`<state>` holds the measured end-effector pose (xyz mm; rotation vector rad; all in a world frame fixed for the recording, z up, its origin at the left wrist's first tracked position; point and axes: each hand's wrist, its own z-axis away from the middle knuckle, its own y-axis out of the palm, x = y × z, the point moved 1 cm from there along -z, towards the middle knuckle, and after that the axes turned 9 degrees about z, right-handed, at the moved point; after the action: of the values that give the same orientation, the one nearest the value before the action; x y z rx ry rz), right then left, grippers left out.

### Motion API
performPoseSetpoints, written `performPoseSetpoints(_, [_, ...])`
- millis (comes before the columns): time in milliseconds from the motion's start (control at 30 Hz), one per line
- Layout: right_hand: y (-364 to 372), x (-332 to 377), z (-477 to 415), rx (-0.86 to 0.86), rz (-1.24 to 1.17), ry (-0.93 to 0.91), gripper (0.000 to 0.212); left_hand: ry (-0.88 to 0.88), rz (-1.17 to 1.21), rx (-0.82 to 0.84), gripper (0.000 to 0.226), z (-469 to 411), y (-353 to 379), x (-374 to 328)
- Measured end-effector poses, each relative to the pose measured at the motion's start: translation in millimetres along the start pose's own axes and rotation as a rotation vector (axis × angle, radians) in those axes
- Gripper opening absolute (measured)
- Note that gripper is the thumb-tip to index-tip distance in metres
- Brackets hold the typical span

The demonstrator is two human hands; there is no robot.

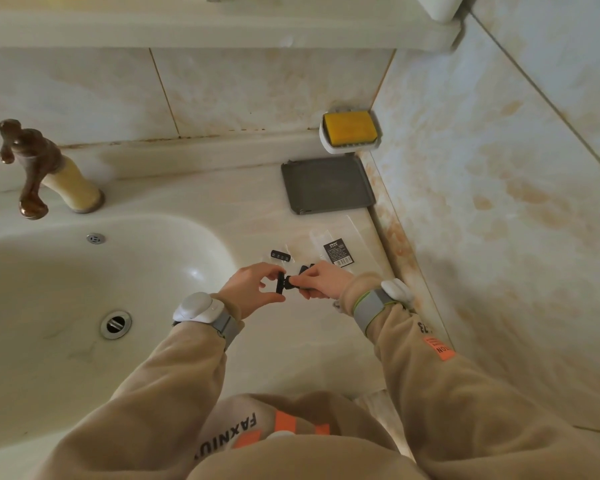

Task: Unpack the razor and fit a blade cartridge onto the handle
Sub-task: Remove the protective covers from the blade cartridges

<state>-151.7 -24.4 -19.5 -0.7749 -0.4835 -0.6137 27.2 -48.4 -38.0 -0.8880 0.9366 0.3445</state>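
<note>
Over the counter, right of the basin, my left hand (253,289) pinches a small black blade cartridge (280,283) between thumb and fingers. My right hand (323,280) grips the black razor handle (297,279), most of it hidden in my fist, its head end touching the cartridge. A second black cartridge (280,255) lies in clear wrap on the counter just beyond my hands. The clear plastic bag with a black barcode label (338,252) lies flat to its right.
A white basin (66,289) with a drain fills the left; a brown tap (32,168) stands behind it. A grey tray (326,185) lies at the back right of the counter, a soap dish with yellow soap (350,128) above it. A tiled wall bounds the right.
</note>
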Motion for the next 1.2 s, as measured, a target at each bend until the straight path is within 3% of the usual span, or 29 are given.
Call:
performPoseSetpoints(467, [1,2,-1,-0.060,0.103,-0.010,0.049,0.009,-0.054,-0.012,0.046,2,0,-2])
performPoseSetpoints(667, [4,-5,5,-0.022,0.022,-0.024,0.047,0.003,-0.084,0.001,0.046,5,4,-3])
performPoseSetpoints(833, [-7,-14,10,-0.035,-0.103,-0.057,0.045,-0.130,-0.048,-0.065,0.048,13,-15,20])
performPoseSetpoints(1200, [2,-17,-2,-0.072,-0.144,-0.039,0.036,-0.077,0.017,-0.164,0.048,-16,-29,7])
